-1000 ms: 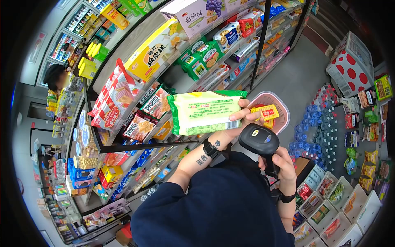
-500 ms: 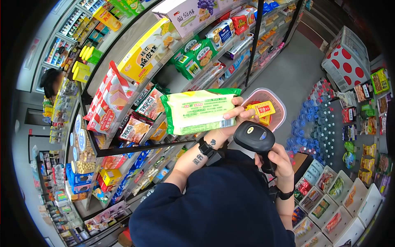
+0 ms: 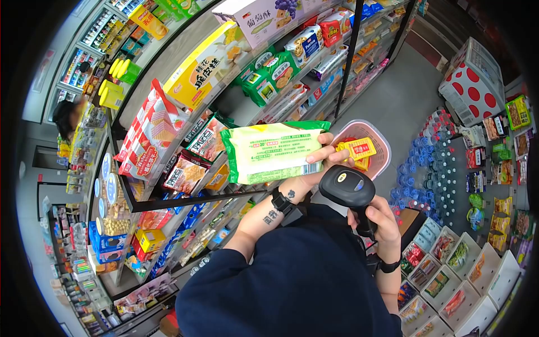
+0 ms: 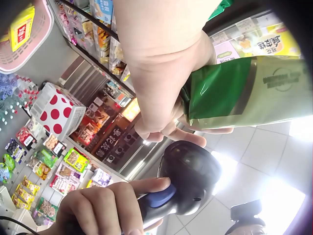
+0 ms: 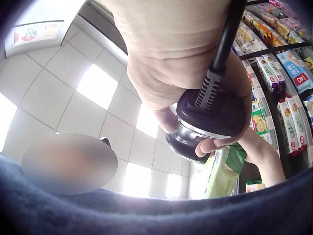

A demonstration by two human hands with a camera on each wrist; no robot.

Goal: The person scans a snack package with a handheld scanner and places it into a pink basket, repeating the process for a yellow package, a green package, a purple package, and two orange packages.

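Note:
My left hand [image 3: 321, 157] grips one end of a long pale-green snack packet [image 3: 264, 154] with dark green ends. Its printed back faces up, with a barcode [image 3: 310, 168] beside the fingers. My right hand [image 3: 385, 219] holds a black handheld barcode scanner [image 3: 348, 186] by its handle. The scanner's head is just below the left hand and the packet's barcode end. In the left wrist view, the right index finger lies on the scanner's blue trigger [image 4: 159, 197]. A cable [image 5: 230, 39] runs from the handle's base in the right wrist view.
Beyond the left hand, a pink basket [image 3: 382, 139] contains yellow packets [image 3: 361, 149]. Snack shelves with a black frame edge [image 3: 191, 200] stand on the left. Bottles [image 3: 432, 180], a red-dotted box [image 3: 474, 87] and white bins [image 3: 449, 281] are on the right. Another person [image 3: 67, 118] is far left.
The view has shifted slightly, so the hands, packet and scanner appear a little further left than a second ago. Both holds look the same, and the last half second shows almost no movement.

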